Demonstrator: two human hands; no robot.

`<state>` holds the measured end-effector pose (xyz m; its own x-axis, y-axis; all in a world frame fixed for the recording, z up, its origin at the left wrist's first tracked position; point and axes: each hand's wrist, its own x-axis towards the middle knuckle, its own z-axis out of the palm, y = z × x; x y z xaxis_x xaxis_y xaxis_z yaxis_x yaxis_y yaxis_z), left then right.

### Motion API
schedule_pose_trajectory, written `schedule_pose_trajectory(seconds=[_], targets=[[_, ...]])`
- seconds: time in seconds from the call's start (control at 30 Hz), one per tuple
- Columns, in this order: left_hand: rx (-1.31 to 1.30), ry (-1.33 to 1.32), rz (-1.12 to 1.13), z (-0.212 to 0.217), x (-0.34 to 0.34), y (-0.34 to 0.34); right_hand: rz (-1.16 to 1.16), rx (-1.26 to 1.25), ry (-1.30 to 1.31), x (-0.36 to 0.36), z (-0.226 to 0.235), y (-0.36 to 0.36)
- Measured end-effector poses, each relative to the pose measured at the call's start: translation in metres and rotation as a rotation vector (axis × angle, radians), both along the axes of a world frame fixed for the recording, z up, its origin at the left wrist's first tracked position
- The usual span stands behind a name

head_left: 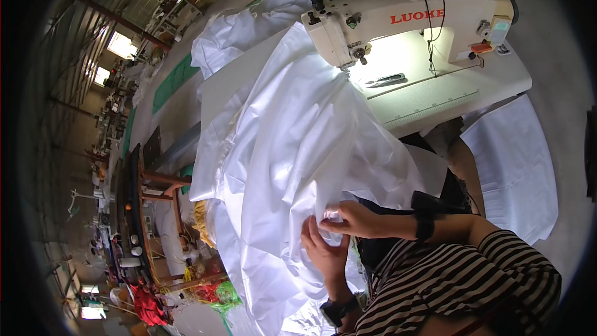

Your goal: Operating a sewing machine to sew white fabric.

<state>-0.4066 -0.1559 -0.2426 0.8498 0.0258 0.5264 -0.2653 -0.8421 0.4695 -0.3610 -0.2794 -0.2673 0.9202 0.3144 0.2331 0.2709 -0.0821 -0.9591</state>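
Note:
A large piece of glossy white sheet material (280, 143) drapes in folds from the sewing machine's needle area down to my lap. My right hand (356, 219) pinches a fold of it between thumb and fingers, with a black band on the wrist. Just beside it, my left hand (324, 254) lies against the material, fingers stretched out and thumb apart. A dark watch is on that wrist. Beyond the hands stands a white industrial sewing machine (410, 18) with its lamp lit. The sheet reaches under its needle (346, 73).
Thread snips (387, 80) lie on the machine bed. More white material (230, 40) is heaped on the table behind, and another white piece (513, 168) hangs at the right. A wooden stand (165, 190) and red and green scraps (214, 292) are at the lower left.

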Motion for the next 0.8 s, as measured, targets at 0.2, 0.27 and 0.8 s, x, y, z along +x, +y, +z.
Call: schedule_pose_trajectory(seconds=[0.2, 0.27, 0.8], targets=[[-0.131, 0.314, -0.054, -0.007, -0.007, 0.037, 0.060, 0.269, 0.312, -0.039, -0.022, -0.057], [-0.240, 0.598, -0.189, -0.009, -0.013, 0.050, 0.118, 0.612, 0.602, -0.058, -0.033, -0.075], [0.331, -0.078, 0.236, -0.089, 0.031, 0.042, 0.159, 0.575, 0.512, -0.112, -0.012, -0.134]])
